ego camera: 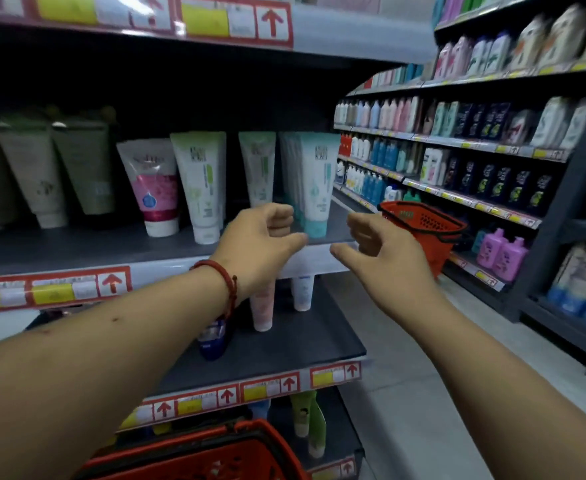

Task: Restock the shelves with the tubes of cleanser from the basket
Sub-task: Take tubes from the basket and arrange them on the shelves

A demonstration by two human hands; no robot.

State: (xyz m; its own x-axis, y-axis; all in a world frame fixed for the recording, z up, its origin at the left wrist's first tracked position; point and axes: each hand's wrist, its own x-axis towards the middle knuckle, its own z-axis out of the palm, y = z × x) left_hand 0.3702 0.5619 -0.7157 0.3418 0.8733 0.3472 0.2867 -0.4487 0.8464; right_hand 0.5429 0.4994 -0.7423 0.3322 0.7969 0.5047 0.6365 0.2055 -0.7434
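Left hand (263, 244), right hand (378, 252) near tubes (319, 181)

A row of tubes (199, 188) is standing on the shelf (77, 247), running from its left to its right end, with more lining up behind the rightmost one. The left hand (263, 237) and right hand (378, 251) are hovering side by side before that shelf's right end, apart and touching nothing. Below, a lower shelf (302, 344) is carrying a few more tubes behind the left wrist. A basket (194, 459) is sitting at the bottom, under the left arm. Across the aisle (405, 375) to the right, a second basket (423, 226) is sitting at the front of a rack (544, 237) holding bottles (502, 254).
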